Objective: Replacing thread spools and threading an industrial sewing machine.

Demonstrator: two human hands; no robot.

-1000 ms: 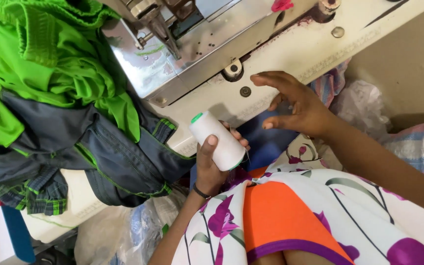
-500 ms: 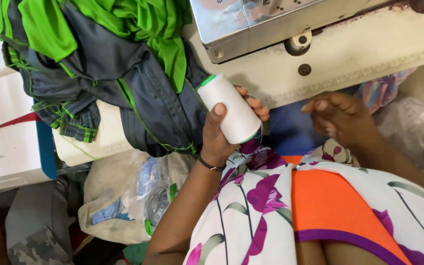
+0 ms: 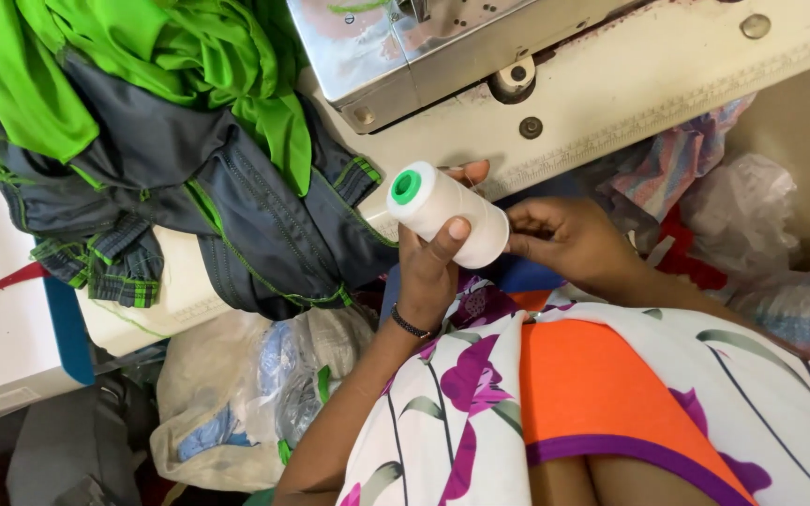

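Garments [image 3: 171,141], green and grey w/ green stitching, heaped at far left, spilling over the table [image 3: 611,94] edge. Below that edge, a plastic bag [image 3: 236,394]. Left hand [image 3: 428,272], grip clenched round a white thread cone [image 3: 447,220], green core tilted up-left, held just off the table edge, in the gap above the lap. Right hand [image 3: 569,244]: fingertips pinched at the cone's base; what they hold, can't tell. Fabric scraps [image 3: 686,169] crowd the right.
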